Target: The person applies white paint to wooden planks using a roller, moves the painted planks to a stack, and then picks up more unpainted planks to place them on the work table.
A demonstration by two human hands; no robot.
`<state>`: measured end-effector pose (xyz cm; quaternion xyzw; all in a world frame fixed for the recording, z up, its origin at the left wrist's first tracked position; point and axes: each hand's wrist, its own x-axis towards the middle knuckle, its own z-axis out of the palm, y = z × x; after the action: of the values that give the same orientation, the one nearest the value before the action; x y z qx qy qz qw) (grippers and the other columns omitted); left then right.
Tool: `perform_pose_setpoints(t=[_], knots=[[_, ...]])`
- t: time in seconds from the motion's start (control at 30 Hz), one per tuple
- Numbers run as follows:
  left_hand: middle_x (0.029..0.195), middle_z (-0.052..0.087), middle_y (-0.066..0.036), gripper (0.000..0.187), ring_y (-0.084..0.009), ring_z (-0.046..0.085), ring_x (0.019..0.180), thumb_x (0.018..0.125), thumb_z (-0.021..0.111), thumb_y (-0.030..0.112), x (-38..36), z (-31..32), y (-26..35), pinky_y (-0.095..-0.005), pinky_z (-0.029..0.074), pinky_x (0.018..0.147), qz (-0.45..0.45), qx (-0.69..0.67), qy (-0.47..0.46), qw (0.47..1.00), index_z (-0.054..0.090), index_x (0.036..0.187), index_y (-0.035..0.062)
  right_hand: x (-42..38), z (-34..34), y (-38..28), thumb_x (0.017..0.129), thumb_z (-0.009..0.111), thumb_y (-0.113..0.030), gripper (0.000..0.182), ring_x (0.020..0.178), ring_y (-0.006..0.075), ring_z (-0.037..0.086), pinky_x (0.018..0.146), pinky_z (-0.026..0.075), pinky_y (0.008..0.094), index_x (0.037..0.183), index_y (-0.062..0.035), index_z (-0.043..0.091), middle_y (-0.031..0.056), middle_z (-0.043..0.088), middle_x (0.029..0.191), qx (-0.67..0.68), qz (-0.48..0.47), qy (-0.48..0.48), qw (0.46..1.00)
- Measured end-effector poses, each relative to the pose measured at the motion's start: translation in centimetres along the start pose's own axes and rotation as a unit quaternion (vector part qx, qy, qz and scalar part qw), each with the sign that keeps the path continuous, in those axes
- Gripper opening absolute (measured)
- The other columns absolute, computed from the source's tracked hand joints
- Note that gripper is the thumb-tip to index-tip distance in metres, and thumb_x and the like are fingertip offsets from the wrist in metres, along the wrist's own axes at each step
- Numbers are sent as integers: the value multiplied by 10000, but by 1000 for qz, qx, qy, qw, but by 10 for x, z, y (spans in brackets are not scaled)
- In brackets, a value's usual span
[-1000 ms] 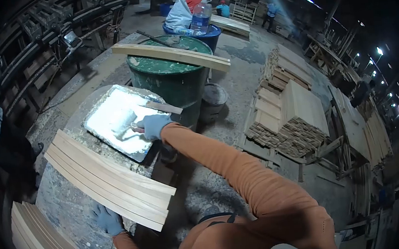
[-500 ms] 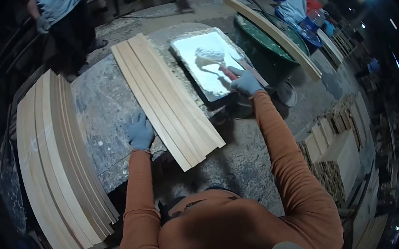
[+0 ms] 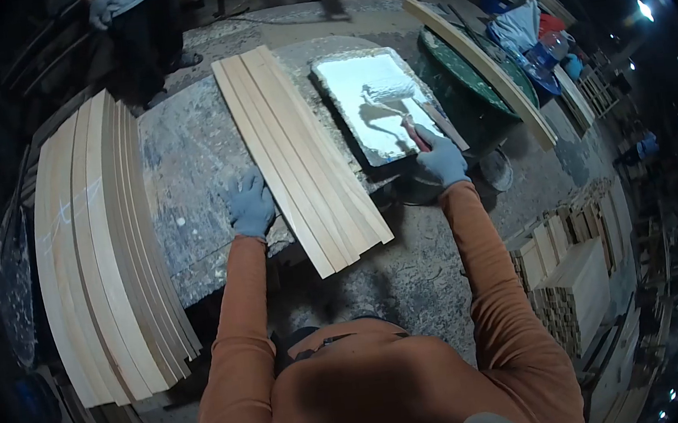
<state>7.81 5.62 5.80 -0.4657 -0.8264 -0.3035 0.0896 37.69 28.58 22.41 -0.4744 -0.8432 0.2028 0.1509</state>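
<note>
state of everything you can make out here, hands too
tray, holding white liquid
roller, head in tray, handle gripped
right hand, closed on roller handle
planks, side by side, uncoated on top
left hand, open, beside planks
left boards, packed together, pale scribbles on them
table, stained, spattered
drum, beam lying across it

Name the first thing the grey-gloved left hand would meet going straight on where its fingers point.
The grey-gloved left hand would probably meet the long edge of the flat, pale wooden boards just ahead; its height above the mottled grey tabletop is unclear.
</note>
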Motion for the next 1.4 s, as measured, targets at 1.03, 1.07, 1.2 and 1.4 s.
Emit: perform_pose_setpoints(t=[1.03,1.07,1.2,1.4], knots=[[1261,500,-29,421,-437,363,1155,755,495,232,-1,-21,14,-652,140,988,-25,38,-46,998,551,1162,142,190,200,-260,830,434,-411,432,995,367,561,848,431,431,1219,-242,515,178,595,1075,42,-99,-133,985],[1261,505,-29,425,-441,369,1156,758,492,235,1,-22,14,-652,134,993,-28,35,-45,998,550,1170,153,171,192,-243,826,439,-411,440,994,374,560,854,429,428,1223,-236,514,188,595,1069,59,-108,-152,981],[1268,509,-9,427,-442,390,1151,773,481,250,0,-16,9,-647,114,1005,-26,41,-57,997,544,1191,194,56,136,-178,833,422,-471,474,1018,393,544,873,422,423,1249,-253,493,211,589,1073,41,-113,-139,983],[1289,492,19,460,-416,360,1200,817,470,275,-3,-14,10,-629,90,1025,-30,57,-51,997,478,1268,184,-148,57,-106,878,452,-400,434,917,403,576,803,459,426,1294,-279,440,212,613,974,-4,-5,-152,988]])
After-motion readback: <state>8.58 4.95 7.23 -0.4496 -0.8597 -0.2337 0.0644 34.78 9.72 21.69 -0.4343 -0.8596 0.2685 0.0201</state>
